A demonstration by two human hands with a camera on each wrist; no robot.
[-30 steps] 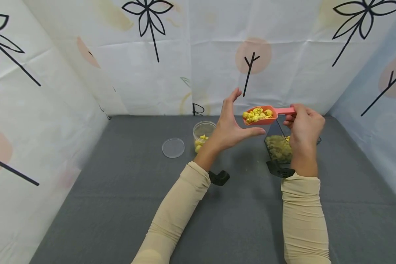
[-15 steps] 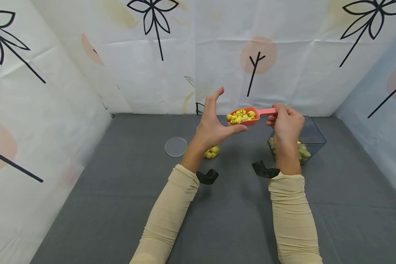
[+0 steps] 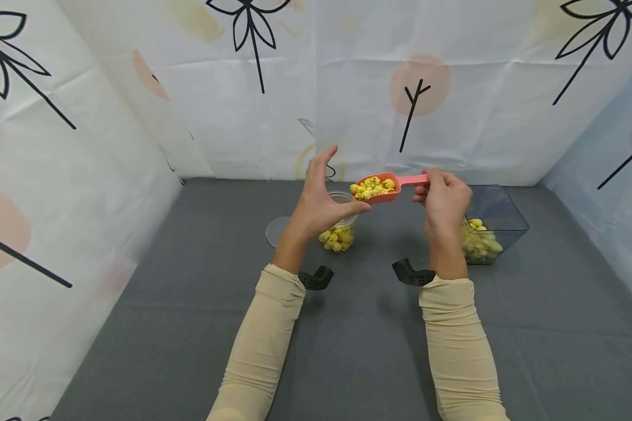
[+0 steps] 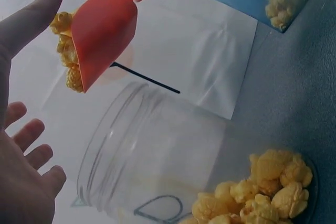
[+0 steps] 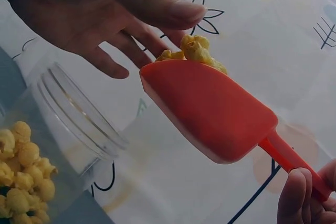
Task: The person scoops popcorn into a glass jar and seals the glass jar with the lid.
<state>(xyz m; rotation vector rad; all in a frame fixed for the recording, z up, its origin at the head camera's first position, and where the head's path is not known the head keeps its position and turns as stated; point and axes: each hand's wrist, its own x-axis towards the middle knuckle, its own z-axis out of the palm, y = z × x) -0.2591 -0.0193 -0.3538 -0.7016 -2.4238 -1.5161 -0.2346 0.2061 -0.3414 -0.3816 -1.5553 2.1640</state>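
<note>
"One coral plastic scoop point(image 3: 383, 198), raised above the counter point(image 3: 358, 345), bearing a heap of yellow popcorn pieces point(image 3: 373, 186). Who has it?"

"Right hand point(image 3: 446, 197). Fingers and thumb pinch the handle point(image 3: 412, 180) near its end. Open side up, presumably so the heap stays put."

"Left hand point(image 3: 316, 204)?"

"Grips nothing. Thumb and fingers spread wide, thumb beside the scoop's tip. Whether they touch, can't tell. Might serve as a guard against strays. Hands apart, scoop between them."

"And lower down?"

"Clear round jar point(image 4: 173, 140), upright on the counter, mouth uncovered, rim below the scoop. More popcorn point(image 3: 337, 238) at its base. Sits near both hands, likely for a short reach."

"Cover for it?"

"Clear disc lid point(image 3: 275, 231), flat on the counter left of the jar, partly hidden by the left wrist point(image 3: 292, 251). Out of the way, I'd judge, to leave the mouth free."

"Farther right?"

"Clear rectangular bin point(image 3: 497, 203), part hidden by the right arm point(image 3: 460, 345). Popcorn inside there too. Probably placed on the scoop hand's side for convenience."

"Behind it all?"

"White cloth backdrop point(image 3: 358, 117), black leaf and twig prints."
</note>
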